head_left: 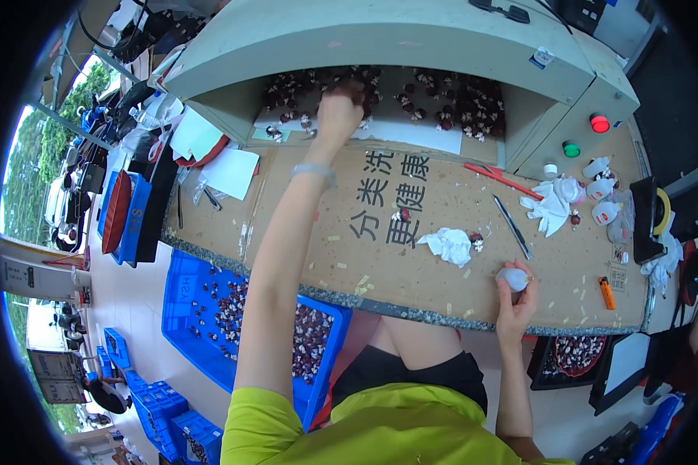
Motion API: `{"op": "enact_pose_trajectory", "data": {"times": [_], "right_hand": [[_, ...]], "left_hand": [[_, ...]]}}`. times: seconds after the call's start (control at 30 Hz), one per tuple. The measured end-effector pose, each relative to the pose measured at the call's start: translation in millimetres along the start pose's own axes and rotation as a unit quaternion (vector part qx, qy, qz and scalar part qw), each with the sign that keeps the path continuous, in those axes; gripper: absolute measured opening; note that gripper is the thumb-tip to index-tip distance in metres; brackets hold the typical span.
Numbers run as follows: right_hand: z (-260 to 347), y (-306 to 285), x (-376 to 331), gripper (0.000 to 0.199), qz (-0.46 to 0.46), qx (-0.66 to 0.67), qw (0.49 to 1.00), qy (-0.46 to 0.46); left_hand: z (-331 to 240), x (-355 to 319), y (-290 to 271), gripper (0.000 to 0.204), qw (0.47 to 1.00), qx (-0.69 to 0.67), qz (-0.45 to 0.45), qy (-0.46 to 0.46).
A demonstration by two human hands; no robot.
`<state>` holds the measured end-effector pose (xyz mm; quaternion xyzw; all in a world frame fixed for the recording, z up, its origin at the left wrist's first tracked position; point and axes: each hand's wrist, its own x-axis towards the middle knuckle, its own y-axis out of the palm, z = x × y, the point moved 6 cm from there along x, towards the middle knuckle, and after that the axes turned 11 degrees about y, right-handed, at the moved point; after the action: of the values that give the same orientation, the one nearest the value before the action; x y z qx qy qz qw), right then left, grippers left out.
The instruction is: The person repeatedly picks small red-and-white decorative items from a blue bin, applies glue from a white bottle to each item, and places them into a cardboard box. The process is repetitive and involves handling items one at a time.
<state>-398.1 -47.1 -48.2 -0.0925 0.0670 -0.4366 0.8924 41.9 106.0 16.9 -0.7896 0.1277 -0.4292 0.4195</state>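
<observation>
My left hand (340,111) reaches far forward into the open front of a grey machine housing (380,39), its fingers closed down among several small dark red and white pieces (450,101) lying on a white sheet (419,136) inside; whether it grips one is hidden. A pale bracelet (313,171) sits on that wrist. My right hand (516,298) rests at the near edge of the brown worktable (442,232) and holds a small white squeeze bottle (512,277). A crumpled white tissue (450,244) lies just left of that hand.
A red pen (504,180), a dark pen (513,227), an orange lighter (606,293) and white bottles (601,190) lie at the right. A blue crate (202,310) of small pieces sits lower left, a dark tray (578,355) of them lower right. Red (599,123) and green (571,149) buttons are on the housing.
</observation>
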Motion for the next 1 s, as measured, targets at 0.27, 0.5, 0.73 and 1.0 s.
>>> {"op": "enact_pose_trajectory", "data": {"times": [0.27,0.5,0.73,1.0], "right_hand": [[7.9,-2.4,-3.0,0.036,-0.023,-0.017,0.999,-0.034],[5.2,-4.0,-1.7,0.039,0.001,-0.021,0.999,-0.048],[1.8,-17.3,-1.2,0.047,-0.02,0.134,0.99,-0.034],[54.0,4.3,-44.2,0.058,0.174,0.177,0.968,0.018]], "left_hand": [[20.7,89.1,99.3,0.025,0.977,0.189,0.004,0.098],[-19.1,68.2,48.3,0.025,0.987,0.133,-0.013,0.086],[-144.2,-76.9,-52.4,0.021,0.796,-0.578,0.005,-0.18],[-235.4,-255.9,-75.8,0.037,0.656,-0.683,0.009,-0.322]]}}
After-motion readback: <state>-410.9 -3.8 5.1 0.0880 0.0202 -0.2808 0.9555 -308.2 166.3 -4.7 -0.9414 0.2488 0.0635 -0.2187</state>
